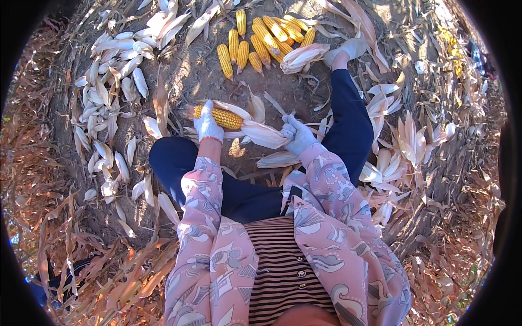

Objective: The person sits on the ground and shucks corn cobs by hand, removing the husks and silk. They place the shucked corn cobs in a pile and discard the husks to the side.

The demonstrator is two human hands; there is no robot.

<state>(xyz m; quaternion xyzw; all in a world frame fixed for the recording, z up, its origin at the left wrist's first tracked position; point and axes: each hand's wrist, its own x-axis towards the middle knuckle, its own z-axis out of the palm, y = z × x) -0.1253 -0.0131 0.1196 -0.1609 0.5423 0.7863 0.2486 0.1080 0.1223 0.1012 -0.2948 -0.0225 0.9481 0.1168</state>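
My left hand (207, 124), in a white glove, is wrapped round a yellow ear of corn (227, 118) in front of my lap. The ear's kernels lie bare on the near side, and pale husk leaves (263, 134) stretch from its right end. My right hand (297, 134), also gloved, is closed on the tips of those leaves, to the right of the ear. Between the two hands the husk runs taut. A loose piece of husk (277, 160) lies just below my right hand.
Several bare yellow ears (272, 38) lie grouped on the soil ahead, with a husk-covered ear (303, 57) beside my outstretched foot (348, 49). Many unhusked ears (103, 108) are strewn at the left. Empty husks (408, 141) pile up at the right; dry stalks and leaves surround me.
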